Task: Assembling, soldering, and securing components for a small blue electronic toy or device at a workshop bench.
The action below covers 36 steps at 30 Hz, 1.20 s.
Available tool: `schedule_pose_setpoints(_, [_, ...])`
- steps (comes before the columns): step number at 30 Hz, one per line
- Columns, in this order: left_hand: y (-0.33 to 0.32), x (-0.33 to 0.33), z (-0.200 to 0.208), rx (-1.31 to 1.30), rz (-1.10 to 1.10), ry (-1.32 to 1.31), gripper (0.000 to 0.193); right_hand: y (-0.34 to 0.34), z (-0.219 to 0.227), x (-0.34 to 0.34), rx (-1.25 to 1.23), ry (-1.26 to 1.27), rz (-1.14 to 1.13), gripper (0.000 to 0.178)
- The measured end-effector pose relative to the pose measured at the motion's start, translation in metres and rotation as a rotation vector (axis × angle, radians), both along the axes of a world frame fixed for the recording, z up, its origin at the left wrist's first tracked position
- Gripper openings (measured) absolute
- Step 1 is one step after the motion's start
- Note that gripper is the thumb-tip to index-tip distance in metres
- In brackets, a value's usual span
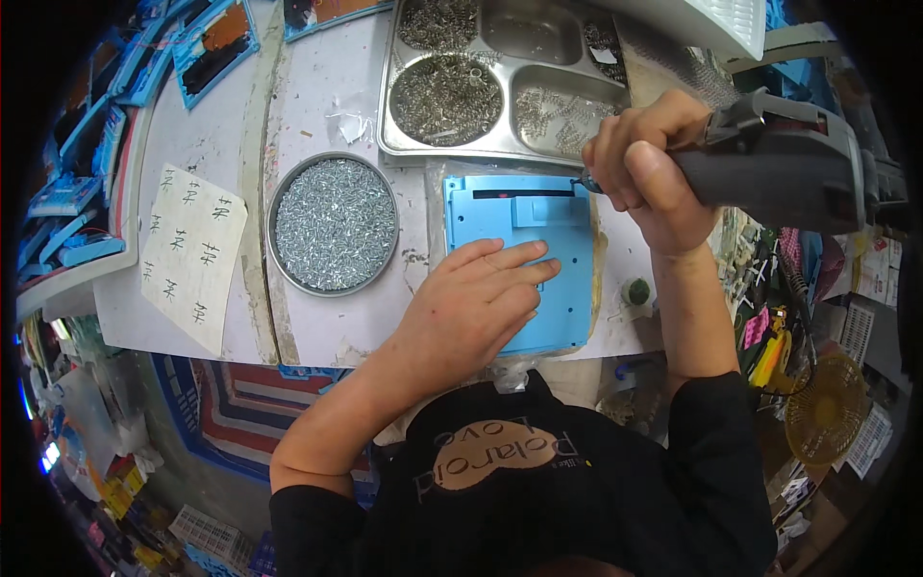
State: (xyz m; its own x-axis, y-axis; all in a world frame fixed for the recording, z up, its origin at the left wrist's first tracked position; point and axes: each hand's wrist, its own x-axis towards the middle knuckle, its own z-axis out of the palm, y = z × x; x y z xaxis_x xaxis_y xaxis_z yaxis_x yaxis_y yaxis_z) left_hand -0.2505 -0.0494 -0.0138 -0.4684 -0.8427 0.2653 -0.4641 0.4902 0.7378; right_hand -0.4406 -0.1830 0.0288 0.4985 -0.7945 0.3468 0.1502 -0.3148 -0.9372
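A light-blue plastic housing lies on the table right in front of me, several small holes in its face and a dark slot along its far edge. My left hand rests flat on it, fingers stretched out and holding nothing. My right hand is wrapped round a dark cordless screwdriver, held sideways. Its tip points left and meets the housing's far right corner; whether a screw sits under it is too small to tell.
Left of the housing stands a round tin of small silver screws. Behind is a steel compartment tray with metal springs. A paper sheet with handwriting lies farther left, near a bin of blue parts. A small green object stands at right.
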Motion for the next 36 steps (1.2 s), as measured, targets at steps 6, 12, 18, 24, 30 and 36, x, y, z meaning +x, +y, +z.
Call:
schedule_pose_setpoints(6, [-0.003, -0.003, 0.000, -0.040, -0.010, 0.047, 0.012, -0.012, 0.010, -0.007, 0.076, -0.135, 0.215, 0.022])
schedule_pose_setpoints(12, [0.015, -0.002, 0.000, 0.112, 0.245, 0.366, 0.009, 0.052, 0.053, 0.004, 0.077, -0.332, 0.309, 0.022])
schedule_pose_setpoints(18, [0.027, 0.014, 0.005, 0.123, 0.343, 0.339, 0.010, 0.065, 0.056, 0.024, 0.124, -0.344, 0.293, 0.024])
schedule_pose_setpoints(24, [0.027, 0.024, -0.002, -0.045, 0.404, 0.312, 0.016, 0.067, 0.055, 0.046, 0.138, -0.330, 0.310, 0.021])
schedule_pose_setpoints(30, [0.017, 0.050, 0.006, -0.246, 0.495, 0.080, 0.025, 0.051, 0.049, 0.061, 0.084, -0.306, 0.351, 0.015])
schedule_pose_setpoints(36, [0.013, 0.110, -0.015, -0.096, 0.706, -0.451, 0.014, 0.009, 0.017, 0.076, 0.025, -0.322, 0.238, 0.014])
